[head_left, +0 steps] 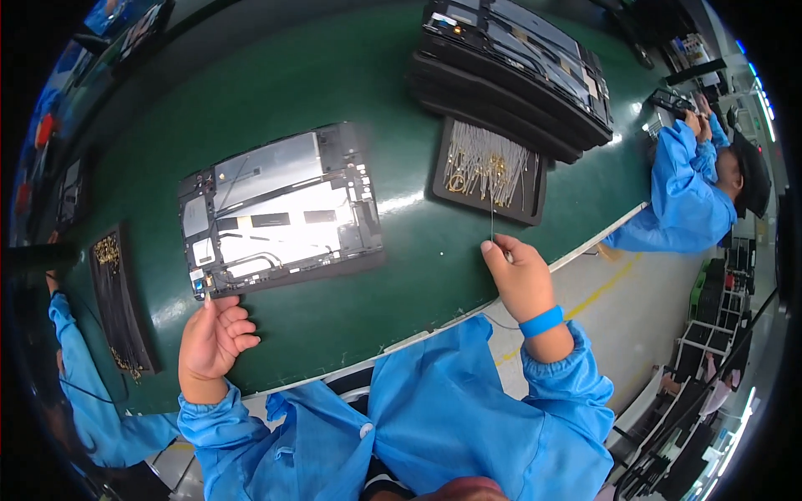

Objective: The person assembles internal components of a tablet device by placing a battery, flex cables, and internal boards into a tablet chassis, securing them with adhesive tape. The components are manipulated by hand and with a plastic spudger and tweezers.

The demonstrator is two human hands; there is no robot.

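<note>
An opened tablet [284, 221] with bare metal plates, dark strips and cables lies on the green table. At its near left corner is my left hand [215, 338], thumb and forefinger closed on the edge and the other fingers curled. My right hand [520, 271] pinches a thin grey cable [492, 219] between thumb and forefinger, held upright just in front of a black tray [531, 219]. In that tray lies a bundle of similar thin cables [489, 163] with gold-coloured ends. My fingers hide the cable's lower end. A blue band [541, 321] circles my right wrist.
Black foam trays [493, 100] are stacked at the back right, with another opened tablet [526, 50] on top. A long black tray [125, 309] of dark cables stands at left. Co-workers in blue sit at right [689, 184] and left [92, 384]. The table's front edge [434, 330] runs before me.
</note>
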